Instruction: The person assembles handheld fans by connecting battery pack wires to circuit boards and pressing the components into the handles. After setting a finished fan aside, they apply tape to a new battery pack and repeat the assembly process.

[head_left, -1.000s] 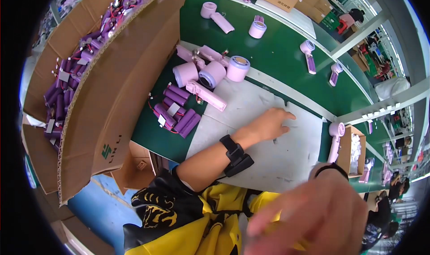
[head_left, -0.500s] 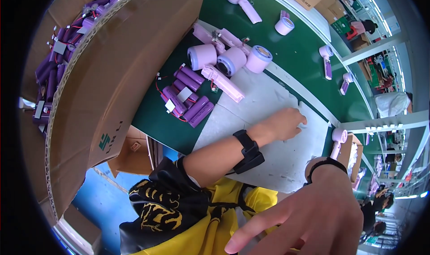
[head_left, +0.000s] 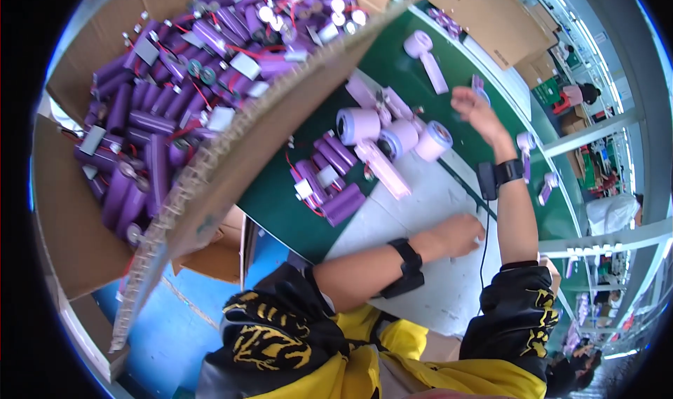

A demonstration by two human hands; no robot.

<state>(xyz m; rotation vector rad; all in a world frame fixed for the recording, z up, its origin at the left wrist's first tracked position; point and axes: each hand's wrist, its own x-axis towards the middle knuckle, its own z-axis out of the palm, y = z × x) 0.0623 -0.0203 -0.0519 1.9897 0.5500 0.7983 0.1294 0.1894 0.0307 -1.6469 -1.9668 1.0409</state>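
My left hand [head_left: 454,236] rests on the white sheet [head_left: 392,238] with its fingers loosely curled; nothing shows in it. My right hand [head_left: 478,113] reaches over the far part of the green table, bent but parted fingers beside a small pink-purple handheld fan [head_left: 479,85] that it partly covers; I see nothing held. Between the hands and the big box lie several pink fan heads [head_left: 359,126] with opened handles, a loose pink handle shell [head_left: 383,169], and a cluster of purple battery cells [head_left: 335,154] with red wires and white plugs.
On the left, a large open cardboard box [head_left: 77,210] holds many purple battery cells [head_left: 151,122]; its wall rises beside the table. More fans stand along the green table [head_left: 392,56], one fan [head_left: 425,57] at the back. A black cable [head_left: 485,259] hangs from my right wrist device.
My right hand has moved from the near right up and away to the far fan. My view has shifted, showing more of the box. The left hand stays on the sheet.
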